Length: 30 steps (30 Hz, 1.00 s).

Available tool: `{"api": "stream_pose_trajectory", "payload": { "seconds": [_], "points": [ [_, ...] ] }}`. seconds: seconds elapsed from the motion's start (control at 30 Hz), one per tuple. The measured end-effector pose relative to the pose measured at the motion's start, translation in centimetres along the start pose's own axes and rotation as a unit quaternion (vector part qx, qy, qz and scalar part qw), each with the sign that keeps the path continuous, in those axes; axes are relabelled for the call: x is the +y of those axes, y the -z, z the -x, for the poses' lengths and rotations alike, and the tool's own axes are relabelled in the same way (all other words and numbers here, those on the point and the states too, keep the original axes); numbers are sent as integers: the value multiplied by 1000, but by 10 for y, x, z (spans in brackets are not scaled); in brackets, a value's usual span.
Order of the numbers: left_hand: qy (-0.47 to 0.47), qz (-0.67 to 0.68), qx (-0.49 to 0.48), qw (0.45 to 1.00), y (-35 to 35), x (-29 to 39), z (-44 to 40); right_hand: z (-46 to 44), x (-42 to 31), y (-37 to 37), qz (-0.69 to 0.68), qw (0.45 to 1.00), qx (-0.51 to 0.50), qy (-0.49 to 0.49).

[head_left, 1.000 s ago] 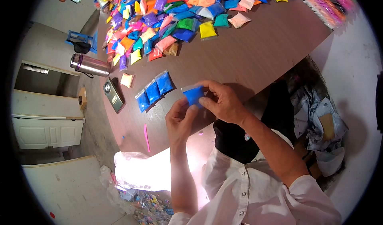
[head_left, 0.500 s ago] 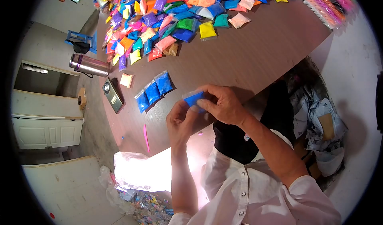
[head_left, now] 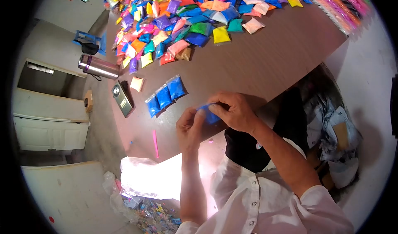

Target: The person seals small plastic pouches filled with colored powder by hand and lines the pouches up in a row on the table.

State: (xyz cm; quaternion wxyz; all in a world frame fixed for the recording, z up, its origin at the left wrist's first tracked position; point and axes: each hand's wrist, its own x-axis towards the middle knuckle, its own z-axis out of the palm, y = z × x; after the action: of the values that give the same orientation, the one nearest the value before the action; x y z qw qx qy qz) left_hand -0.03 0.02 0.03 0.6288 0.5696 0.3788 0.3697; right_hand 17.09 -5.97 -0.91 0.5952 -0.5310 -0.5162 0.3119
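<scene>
Blue packet: held up between both hands [head_left: 212, 116], over the tabletop [head_left: 248, 64] close to its near edge, partly hidden by the fingers.
Left hand: thumb and forefinger [head_left: 188, 124] pressed together at the packet's left end; whether they grip it firmly, I cannot tell.
Right hand: thumb and forefinger [head_left: 238, 111] pinching the packet's upper edge, the other fingers curled in.
Feel: probably light and soft, with a yielding filling and thin, slick film that could slide or crease.
Hold: best by the flat edge strip, lightly, one hand at each end; squeezing the full middle would likely dent it and might strain the seams.
Blue row: three packets [head_left: 164, 96] side by side, touching, beyond the left hand.
Left edge: phone [head_left: 122, 99], pale packet [head_left: 137, 83] just beside it, flask [head_left: 99, 67] lying on its side.
Near-left corner: pink stick [head_left: 155, 143].
Far edge: heap [head_left: 182, 16] of many-coloured packets.
Right corner: bundled strips [head_left: 336, 6].
</scene>
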Motion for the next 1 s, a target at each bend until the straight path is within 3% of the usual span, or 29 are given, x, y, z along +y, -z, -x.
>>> {"api": "stream_pose_trajectory", "payload": {
  "seconds": [0.07, 0.2, 0.23, 0.33, 0.43, 0.6, 0.73, 1.0],
  "points": [
    [-25, -3, 1, 1000, 3, -7, -1, -1, -4, -1, 62, 998, 2, 16],
    [-55, -67, 36, 996, 12, 7, 1, 2, -9, -5, -34, 999, 22, -18],
    [-51, -23, 51, 997, 20, 15, 1, 2, -9, -5, -28, 999, 34, -27],
    [-121, -74, 102, 985, 77, 33, -14, 3, -12, -5, -20, 998, 42, -38],
    [-123, -92, 127, 980, 139, 53, -25, 1, -11, -5, -10, 999, 46, -23],
    [-18, -205, 184, 961, 207, 52, -43, 1, -11, -7, 8, 998, 54, -6],
    [30, -247, 139, 959, 212, 44, -53, -1, -13, -6, 19, 999, 47, -2],
    [16, -220, 129, 967, 225, 14, -77, 0, -15, -4, 40, 998, 46, -5]
  ]
}}
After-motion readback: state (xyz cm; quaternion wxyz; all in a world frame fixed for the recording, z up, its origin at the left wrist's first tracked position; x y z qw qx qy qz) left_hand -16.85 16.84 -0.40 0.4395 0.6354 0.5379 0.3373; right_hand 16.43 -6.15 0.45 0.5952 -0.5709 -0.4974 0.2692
